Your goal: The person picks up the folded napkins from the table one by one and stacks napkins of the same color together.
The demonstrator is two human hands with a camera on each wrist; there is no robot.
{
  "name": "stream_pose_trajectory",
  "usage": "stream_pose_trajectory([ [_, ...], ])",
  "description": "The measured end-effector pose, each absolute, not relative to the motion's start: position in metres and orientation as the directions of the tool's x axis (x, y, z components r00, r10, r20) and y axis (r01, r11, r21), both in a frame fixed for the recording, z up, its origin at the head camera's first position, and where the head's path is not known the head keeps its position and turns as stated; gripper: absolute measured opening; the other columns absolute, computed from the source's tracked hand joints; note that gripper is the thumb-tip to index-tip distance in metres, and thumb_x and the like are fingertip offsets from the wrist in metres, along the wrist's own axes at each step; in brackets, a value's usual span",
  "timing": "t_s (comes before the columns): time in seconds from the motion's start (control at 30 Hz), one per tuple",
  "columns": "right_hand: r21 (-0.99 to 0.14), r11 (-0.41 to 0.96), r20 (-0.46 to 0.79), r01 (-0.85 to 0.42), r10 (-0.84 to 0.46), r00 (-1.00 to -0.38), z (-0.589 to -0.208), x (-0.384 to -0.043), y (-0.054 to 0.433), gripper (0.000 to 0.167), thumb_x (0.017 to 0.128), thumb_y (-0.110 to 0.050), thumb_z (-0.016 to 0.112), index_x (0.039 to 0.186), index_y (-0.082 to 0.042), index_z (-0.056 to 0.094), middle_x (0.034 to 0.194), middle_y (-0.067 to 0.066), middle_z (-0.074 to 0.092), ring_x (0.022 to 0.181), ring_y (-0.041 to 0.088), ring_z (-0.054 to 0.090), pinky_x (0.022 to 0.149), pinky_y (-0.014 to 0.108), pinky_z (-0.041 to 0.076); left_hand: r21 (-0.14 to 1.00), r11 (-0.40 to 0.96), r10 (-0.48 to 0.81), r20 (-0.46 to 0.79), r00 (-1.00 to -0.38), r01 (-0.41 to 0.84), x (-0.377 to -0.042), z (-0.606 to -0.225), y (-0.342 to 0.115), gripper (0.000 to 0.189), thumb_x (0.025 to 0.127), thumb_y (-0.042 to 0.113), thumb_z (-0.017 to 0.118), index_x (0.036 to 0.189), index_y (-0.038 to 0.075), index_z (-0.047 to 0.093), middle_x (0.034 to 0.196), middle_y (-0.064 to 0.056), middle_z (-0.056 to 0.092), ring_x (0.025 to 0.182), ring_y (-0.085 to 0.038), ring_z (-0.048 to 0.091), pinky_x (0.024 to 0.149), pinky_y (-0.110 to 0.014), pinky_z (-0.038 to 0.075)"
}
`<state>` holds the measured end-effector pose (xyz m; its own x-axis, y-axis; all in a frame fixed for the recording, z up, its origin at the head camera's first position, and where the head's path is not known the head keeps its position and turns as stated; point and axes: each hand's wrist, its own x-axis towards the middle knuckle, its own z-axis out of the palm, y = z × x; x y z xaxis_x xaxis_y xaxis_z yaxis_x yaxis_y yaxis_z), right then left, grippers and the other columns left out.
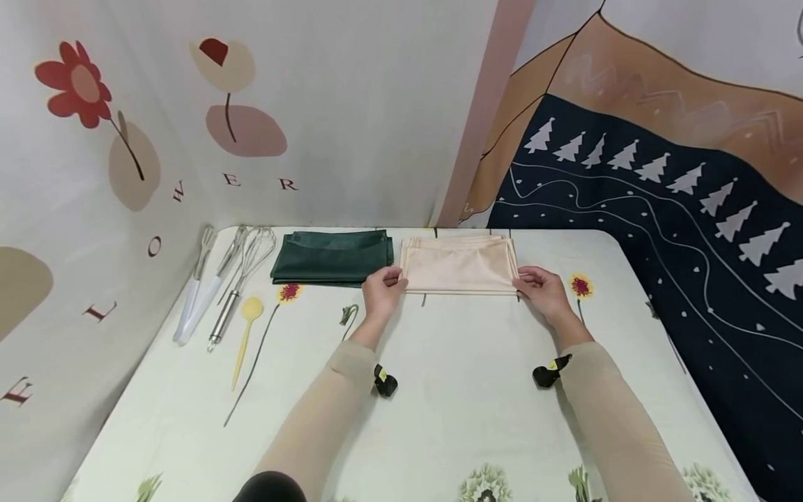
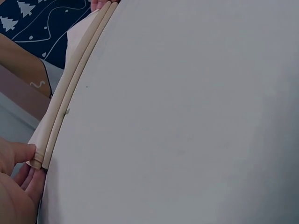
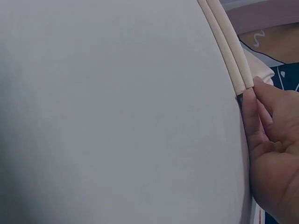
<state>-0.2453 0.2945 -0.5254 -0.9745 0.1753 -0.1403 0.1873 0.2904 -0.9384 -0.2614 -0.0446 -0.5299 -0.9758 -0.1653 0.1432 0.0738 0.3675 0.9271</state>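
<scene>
A folded peach cloth [image 1: 458,266] lies flat near the far edge of the table, its layered front fold facing me. My left hand [image 1: 381,296] pinches its near left corner; in the left wrist view the thumb lies on top of the cloth [image 2: 70,77] with fingers beneath. At the near right corner, my right hand [image 1: 544,293] pinches the layers between thumb and fingers, as the right wrist view shows at the end of the double fold [image 3: 226,53]. Just left of the peach cloth lies a folded dark green cloth [image 1: 332,258], close by my left fingertips.
At the far left lie white-handled tongs [image 1: 203,307], a whisk [image 1: 232,307] and a small yellow spoon [image 1: 246,331]. The table [image 1: 464,404] has a pale cover with printed flowers. Behind it hang printed curtains [image 1: 364,125].
</scene>
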Motion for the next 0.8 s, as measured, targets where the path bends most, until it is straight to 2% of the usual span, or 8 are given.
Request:
stream_pose_trajectory([
  [0.33,-0.929,0.302,-0.153,0.214,0.214,-0.965,-0.535,-0.246,0.295,0.035,0.096,-0.011,0.071,0.128,0.002,0.063,0.106,0.008,0.064,0.082,0.004,0.062,0.076,0.020,0.058,0.908,0.407,-0.130,0.170,-0.977,0.104,-0.265,-0.542,-0.044,0.014,0.088,0.004,0.078,0.102,0.002,0.077,0.097,-0.014,0.075,0.091,-0.028,0.072,0.081,-0.039,0.059],
  [0.47,-0.936,0.282,-0.147,0.211,0.233,-0.961,-0.537,-0.252,0.294,0.033,0.097,-0.010,0.070,0.126,0.003,0.063,0.105,0.009,0.063,0.081,0.004,0.063,0.076,0.019,0.058,0.905,0.413,-0.119,0.171,-0.978,0.108,-0.270,-0.543,-0.045,0.014,0.091,0.006,0.076,0.104,0.001,0.077,0.100,-0.015,0.074,0.094,-0.028,0.072,0.082,-0.038,0.060],
  [0.67,-0.948,0.179,-0.208,0.263,0.276,-0.938,-0.544,-0.252,0.292,0.033,0.103,-0.016,0.060,0.131,0.001,0.060,0.115,0.013,0.060,0.092,0.009,0.063,0.081,0.018,0.056,0.896,0.442,-0.090,0.076,-0.993,0.029,-0.268,-0.543,-0.057,0.018,0.097,0.015,0.069,0.111,0.005,0.076,0.104,-0.012,0.074,0.096,-0.025,0.072,0.083,-0.037,0.059],
  [0.8,-0.936,0.190,-0.219,0.296,0.344,-0.913,-0.544,-0.244,0.290,0.034,0.105,-0.022,0.057,0.132,-0.001,0.059,0.119,0.014,0.060,0.101,0.014,0.063,0.085,0.019,0.055,0.856,0.515,0.002,0.059,-0.998,0.052,-0.259,-0.537,-0.067,0.023,0.099,0.018,0.066,0.115,0.004,0.074,0.104,-0.012,0.074,0.096,-0.026,0.071,0.083,-0.039,0.059],
])
